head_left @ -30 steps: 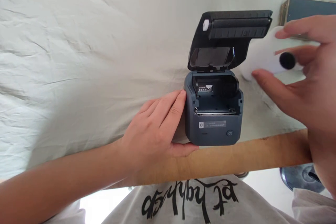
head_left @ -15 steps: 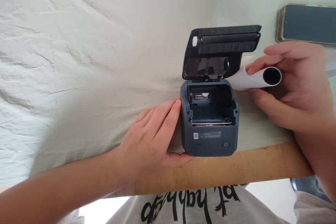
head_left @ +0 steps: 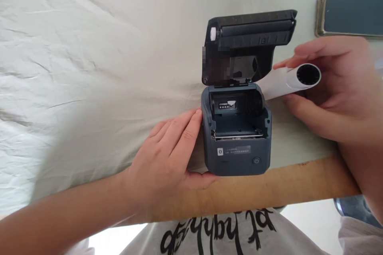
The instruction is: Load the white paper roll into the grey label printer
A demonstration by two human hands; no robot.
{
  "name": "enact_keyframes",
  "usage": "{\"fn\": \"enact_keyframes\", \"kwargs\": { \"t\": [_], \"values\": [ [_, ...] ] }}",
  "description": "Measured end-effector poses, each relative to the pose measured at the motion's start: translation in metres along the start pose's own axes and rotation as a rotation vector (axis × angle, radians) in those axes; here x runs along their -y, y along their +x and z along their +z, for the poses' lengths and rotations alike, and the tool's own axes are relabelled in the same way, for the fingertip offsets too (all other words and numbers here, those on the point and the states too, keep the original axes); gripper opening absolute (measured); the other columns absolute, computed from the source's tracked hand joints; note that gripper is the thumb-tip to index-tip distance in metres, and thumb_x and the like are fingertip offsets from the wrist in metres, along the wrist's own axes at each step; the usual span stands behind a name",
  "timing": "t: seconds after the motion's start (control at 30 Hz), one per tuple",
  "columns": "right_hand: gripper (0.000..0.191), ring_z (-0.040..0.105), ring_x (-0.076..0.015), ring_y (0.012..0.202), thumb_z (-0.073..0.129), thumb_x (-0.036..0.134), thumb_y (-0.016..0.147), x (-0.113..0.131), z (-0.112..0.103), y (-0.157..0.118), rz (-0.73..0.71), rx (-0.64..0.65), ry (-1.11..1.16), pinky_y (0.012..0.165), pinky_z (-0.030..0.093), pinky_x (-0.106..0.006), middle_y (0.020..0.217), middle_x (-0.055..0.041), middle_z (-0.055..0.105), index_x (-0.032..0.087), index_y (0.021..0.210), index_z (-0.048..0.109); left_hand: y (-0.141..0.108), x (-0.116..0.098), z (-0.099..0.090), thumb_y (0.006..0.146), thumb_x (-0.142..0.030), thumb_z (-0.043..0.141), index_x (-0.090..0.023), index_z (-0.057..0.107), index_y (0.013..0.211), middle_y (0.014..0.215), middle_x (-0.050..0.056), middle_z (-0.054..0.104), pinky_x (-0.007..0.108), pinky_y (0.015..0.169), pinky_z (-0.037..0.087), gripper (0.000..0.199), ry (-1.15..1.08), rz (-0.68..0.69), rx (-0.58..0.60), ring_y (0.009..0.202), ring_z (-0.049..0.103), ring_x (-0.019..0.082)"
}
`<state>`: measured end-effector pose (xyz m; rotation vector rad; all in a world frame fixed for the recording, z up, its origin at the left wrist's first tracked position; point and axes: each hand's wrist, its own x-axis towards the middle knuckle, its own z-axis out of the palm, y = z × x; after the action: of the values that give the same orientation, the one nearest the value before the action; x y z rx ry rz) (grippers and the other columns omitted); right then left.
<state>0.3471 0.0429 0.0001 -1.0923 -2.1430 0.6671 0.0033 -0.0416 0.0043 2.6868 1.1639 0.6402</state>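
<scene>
A dark blue label printer [head_left: 236, 155] stands near the table's front edge, its black lid [head_left: 251, 28] raised on a hinge at the back. The bay inside is bare, with a small printed sticker on its rear wall. My left hand [head_left: 167, 151] holds the printer's left side, fingers along the side and thumb at the front corner. To the right of the printer, my right hand [head_left: 332, 91] grips a white paper roll [head_left: 284, 83] between thumb and fingers. The roll's dark hollow end faces me, and its far end is partly hidden behind the printer.
A phone in a clear case [head_left: 353, 12] lies at the upper right. Wrinkled pale cloth [head_left: 104, 48] covers the table, with a bare wooden strip [head_left: 299, 183] along the front edge.
The printer's lid and body appear slightly higher and further left. The paper in my right hand lies closer around the roll. My left hand keeps its hold.
</scene>
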Motion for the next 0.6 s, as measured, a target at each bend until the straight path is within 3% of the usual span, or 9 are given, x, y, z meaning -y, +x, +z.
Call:
{"fn": "enact_keyframes", "kwargs": {
  "t": [0.13,0.2,0.33,0.5,0.6],
  "values": [
    [0.072,0.075,-0.0142,0.088,0.095,0.032,0.093,-0.0011,-0.0038,-0.0008,0.032,-0.046,0.042,0.067,0.062,-0.031,0.108,0.0002,0.074,0.049,0.155,0.063,0.0014,0.0,-0.0005,0.118,-0.06,0.055,0.007,0.059,0.156,0.141,0.035,0.08,0.047,0.112,0.071,0.077,0.015,0.004,0.0,0.132,0.083,0.039],
    [0.07,0.079,-0.0161,0.095,0.092,0.034,0.096,-0.0003,-0.0054,-0.0014,0.038,-0.018,0.062,0.072,0.066,-0.034,0.112,-0.0002,0.077,0.047,0.157,0.061,0.0013,0.0003,-0.0006,0.116,-0.06,0.06,0.005,0.055,0.161,0.144,0.034,0.079,0.048,0.111,0.072,0.079,-0.005,0.0,0.007,0.133,0.083,0.04],
    [0.043,0.083,-0.0219,0.105,0.085,0.038,0.101,0.005,-0.0026,-0.0017,0.015,-0.002,-0.14,0.084,0.072,-0.044,0.121,-0.0029,0.083,0.038,0.141,0.07,0.0001,0.0007,-0.0008,0.114,-0.063,0.065,-0.005,0.04,0.177,0.151,0.031,0.077,0.055,0.111,0.073,0.089,-0.062,-0.029,0.032,0.135,0.082,0.043],
    [0.072,0.084,-0.0168,0.088,0.095,0.031,0.094,0.0078,0.0002,0.0002,0.047,-0.008,0.111,0.058,0.063,-0.026,0.103,0.0042,0.084,0.046,0.154,0.058,-0.0005,0.0006,-0.0007,0.117,-0.062,0.057,-0.004,0.039,0.176,0.15,0.031,0.078,0.053,0.112,0.073,0.085,-0.026,-0.024,0.036,0.136,0.082,0.041],
    [0.041,0.083,-0.0174,0.092,0.089,0.039,0.1,0.006,-0.0025,-0.0017,0.084,-0.009,-0.062,0.065,0.067,-0.031,0.115,-0.0012,0.085,0.037,0.138,0.073,-0.0005,0.0013,-0.001,0.115,-0.063,0.061,-0.008,0.036,0.18,0.151,0.029,0.078,0.053,0.112,0.073,0.089,-0.04,-0.027,0.029,0.136,0.082,0.041]
  ]
}}
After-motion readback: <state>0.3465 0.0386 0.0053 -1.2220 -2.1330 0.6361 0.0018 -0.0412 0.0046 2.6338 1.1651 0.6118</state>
